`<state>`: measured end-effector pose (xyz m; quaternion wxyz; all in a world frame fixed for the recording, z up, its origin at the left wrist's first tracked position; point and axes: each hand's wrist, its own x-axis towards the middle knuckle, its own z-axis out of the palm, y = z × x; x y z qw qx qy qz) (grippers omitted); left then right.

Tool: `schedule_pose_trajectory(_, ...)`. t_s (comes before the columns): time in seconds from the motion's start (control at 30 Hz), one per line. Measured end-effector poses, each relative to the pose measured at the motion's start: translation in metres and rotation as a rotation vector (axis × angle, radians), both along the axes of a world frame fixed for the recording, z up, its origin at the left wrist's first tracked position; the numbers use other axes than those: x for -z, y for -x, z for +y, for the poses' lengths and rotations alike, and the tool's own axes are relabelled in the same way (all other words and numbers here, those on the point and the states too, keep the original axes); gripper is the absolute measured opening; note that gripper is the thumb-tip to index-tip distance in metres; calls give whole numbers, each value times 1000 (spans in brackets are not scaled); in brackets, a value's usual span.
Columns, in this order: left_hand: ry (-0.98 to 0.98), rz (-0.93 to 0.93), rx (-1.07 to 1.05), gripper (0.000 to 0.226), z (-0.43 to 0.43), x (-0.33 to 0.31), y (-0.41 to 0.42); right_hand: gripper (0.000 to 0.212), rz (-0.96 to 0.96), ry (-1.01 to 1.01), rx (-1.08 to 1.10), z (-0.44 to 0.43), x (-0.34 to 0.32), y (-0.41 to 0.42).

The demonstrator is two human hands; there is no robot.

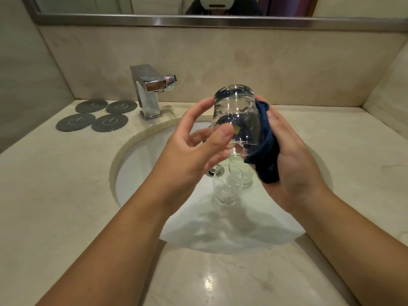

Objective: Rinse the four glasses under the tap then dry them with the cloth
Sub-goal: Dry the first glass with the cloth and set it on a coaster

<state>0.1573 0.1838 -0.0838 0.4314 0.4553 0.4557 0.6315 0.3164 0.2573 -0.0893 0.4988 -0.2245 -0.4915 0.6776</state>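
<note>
Left hand (194,149) fingers pinch inverted glass (236,120); right hand (293,160) presses navy cloth (265,151) at its 3 o'clock side, above sink (141,173).

Two bare forearms come into shot from the bottom edge, no sleeves, no watch, no rings on the left hand (194,146) or the right hand (293,160). Nails are short and plain. Up in the mirror (154,5), a white headset (215,2) and a dark top.
</note>
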Motion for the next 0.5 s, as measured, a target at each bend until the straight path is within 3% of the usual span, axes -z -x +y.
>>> schedule_pose_trajectory(0.17, 17, 134, -76, 65, 0, 0, -1, 32, -22, -8, 119, -3, 0, -1)
schedule_pose_trajectory(0.3, 5, 90, -102, 44, 3, 2, -2, 30, -119, -127, 224, -5, 0, -1)
schedule_pose_trajectory(0.5, 26, 54, -119, 62, 0, 0, -1, 32, -171, -182, 200, -6, 2, 0)
